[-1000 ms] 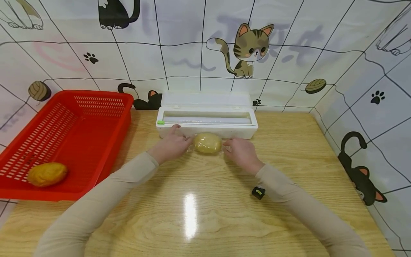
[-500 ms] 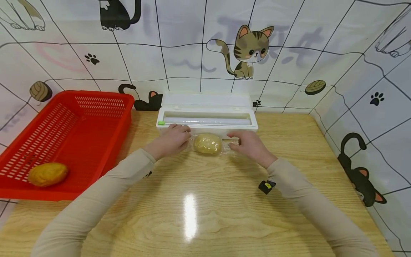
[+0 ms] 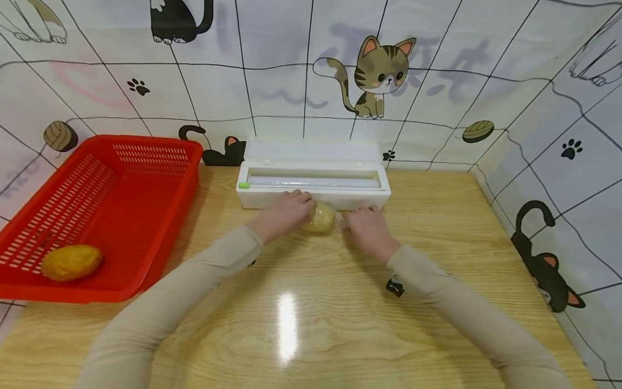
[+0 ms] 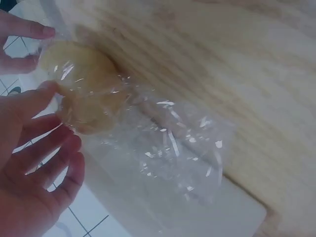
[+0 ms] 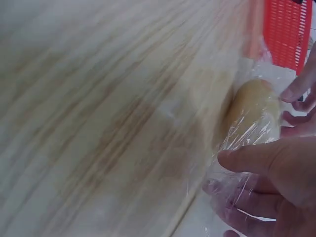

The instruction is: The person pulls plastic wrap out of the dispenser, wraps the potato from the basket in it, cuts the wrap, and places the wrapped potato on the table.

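A pale yellow oval fruit (image 3: 323, 218), wrapped in clear cling film (image 4: 177, 143), lies on the table against the front of a white cling film dispenser (image 3: 311, 199). My left hand (image 3: 284, 216) covers its left end, thumb and fingertips on the wrapped side in the left wrist view. From that end a loose, crinkled tail of film trails away. At the other end my right hand (image 3: 368, 229) pinches the gathered film between thumb and fingers (image 5: 247, 158). The dispenser's lid stands up, showing the film roll (image 3: 316, 182) and a green slider (image 3: 243, 185).
A red perforated basket (image 3: 165, 237) stands on the left, with a yellow mango-like fruit (image 3: 72, 262) inside. Behind the dispenser rises a wall sheet (image 3: 277, 92) printed with cats. Another wall closes off the right side of the wooden table (image 3: 340, 324).
My left hand has moved right, from the film at the left end onto the fruit. The right hand loosened from the film half a second ago and now pinches it again.
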Demonstrator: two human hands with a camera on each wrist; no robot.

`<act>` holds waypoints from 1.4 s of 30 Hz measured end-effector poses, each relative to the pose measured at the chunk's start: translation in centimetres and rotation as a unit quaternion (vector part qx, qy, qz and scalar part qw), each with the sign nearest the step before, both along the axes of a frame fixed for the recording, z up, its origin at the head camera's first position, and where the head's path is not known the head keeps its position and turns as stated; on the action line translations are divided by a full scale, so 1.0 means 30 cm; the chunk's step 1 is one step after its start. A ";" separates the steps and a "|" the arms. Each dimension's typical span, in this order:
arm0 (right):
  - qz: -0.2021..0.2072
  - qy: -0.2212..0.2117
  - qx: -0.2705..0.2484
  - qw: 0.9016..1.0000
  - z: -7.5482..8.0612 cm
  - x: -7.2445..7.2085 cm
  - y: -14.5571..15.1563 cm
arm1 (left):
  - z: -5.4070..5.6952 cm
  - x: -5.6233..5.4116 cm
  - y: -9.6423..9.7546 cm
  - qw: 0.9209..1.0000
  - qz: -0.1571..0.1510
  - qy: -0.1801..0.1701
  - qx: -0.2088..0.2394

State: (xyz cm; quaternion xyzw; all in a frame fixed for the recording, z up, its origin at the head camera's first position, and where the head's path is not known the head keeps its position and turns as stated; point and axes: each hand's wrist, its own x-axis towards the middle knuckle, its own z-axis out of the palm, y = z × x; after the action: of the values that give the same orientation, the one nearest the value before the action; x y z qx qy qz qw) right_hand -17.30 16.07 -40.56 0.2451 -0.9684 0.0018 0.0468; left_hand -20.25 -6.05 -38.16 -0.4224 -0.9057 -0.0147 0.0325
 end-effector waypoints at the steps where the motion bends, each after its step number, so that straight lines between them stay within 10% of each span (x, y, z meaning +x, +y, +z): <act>1: -0.002 -0.006 -0.006 1.000 0.006 0.003 0.001 | 0.003 -0.002 0.002 1.000 0.008 -0.006 0.001; 8: 0.026 -0.066 -0.069 0.995 0.048 0.023 0.010 | 0.034 -0.010 0.014 0.999 0.025 -0.045 -0.006; 13: 0.031 -0.195 -0.166 0.966 0.066 0.011 0.023 | 0.042 -0.014 0.017 0.997 0.014 -0.072 0.008; 16: 0.013 -0.300 -0.248 0.921 0.066 -0.008 0.039 | 0.042 -0.016 0.017 0.997 0.006 -0.079 0.012; 25: -0.120 -0.515 -0.456 0.716 0.023 -0.038 0.086 | 0.043 -0.019 0.022 0.997 -0.015 -0.081 0.014; 30: -0.131 -0.544 -0.499 0.662 0.010 -0.038 0.093 | 0.050 -0.016 0.030 0.996 -0.019 -0.085 0.007; 32: -0.126 -0.538 -0.485 0.677 0.014 -0.038 0.102 | 0.050 -0.017 0.034 0.996 -0.014 -0.093 0.007; 34: -0.119 -0.523 -0.452 0.713 0.031 -0.036 0.111 | 0.049 -0.022 0.040 0.995 -0.007 -0.102 0.007; 40: -0.033 -0.253 -0.207 0.944 0.113 0.033 0.070 | 0.058 -0.043 0.054 0.989 0.021 -0.144 0.009; 42: -0.012 -0.120 -0.093 0.988 0.118 0.062 0.031 | 0.062 -0.046 0.056 0.988 0.029 -0.149 0.003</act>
State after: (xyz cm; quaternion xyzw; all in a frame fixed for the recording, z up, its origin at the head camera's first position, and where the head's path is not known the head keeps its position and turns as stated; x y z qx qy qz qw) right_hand -15.44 16.99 -37.04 0.2258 -0.9655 0.1208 -0.0472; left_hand -21.62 -4.38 -36.31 -0.3888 -0.9123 -0.0793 -0.1015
